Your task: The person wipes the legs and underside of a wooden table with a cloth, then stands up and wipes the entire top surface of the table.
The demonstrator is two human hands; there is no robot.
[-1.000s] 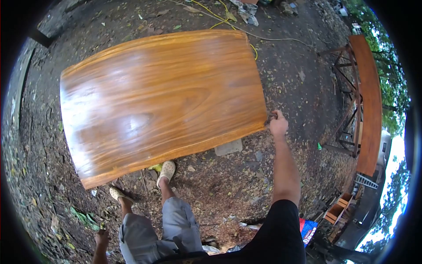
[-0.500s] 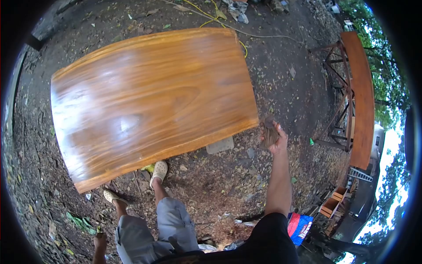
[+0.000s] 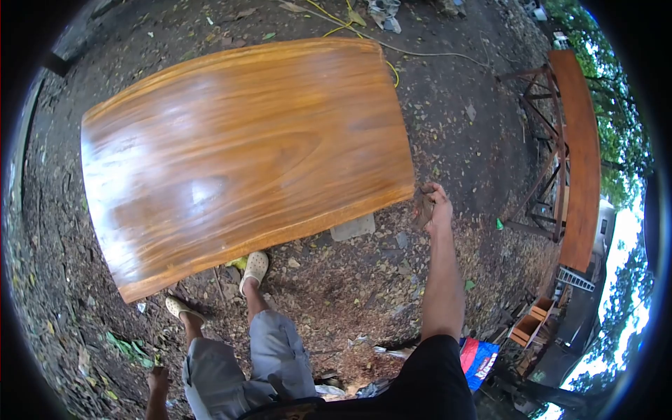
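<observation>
A glossy brown wooden slab [image 3: 252, 161] fills the middle left of the view. Just off its lower right corner, my right hand [image 3: 435, 208] is closed around a crumpled brown cloth [image 3: 424, 208], which hangs on the slab side of the fingers. Low at the left, my left hand [image 3: 159, 379] hangs beside my shorts, well away from the slab. Its fingers look curled, but they are too dark and small to tell whether they hold anything.
A long reddish-brown board [image 3: 578, 161] lies on a rusty metal frame [image 3: 542, 150] at the right. A red and blue bag [image 3: 479, 360] is beside my right sleeve. A yellow cord [image 3: 337, 26] crosses the ground behind the slab. Wooden boxes [image 3: 530, 323] stand at lower right.
My right hand has turned at the wrist, with its back now more in view and the cloth still in it. The view has shifted slightly.
</observation>
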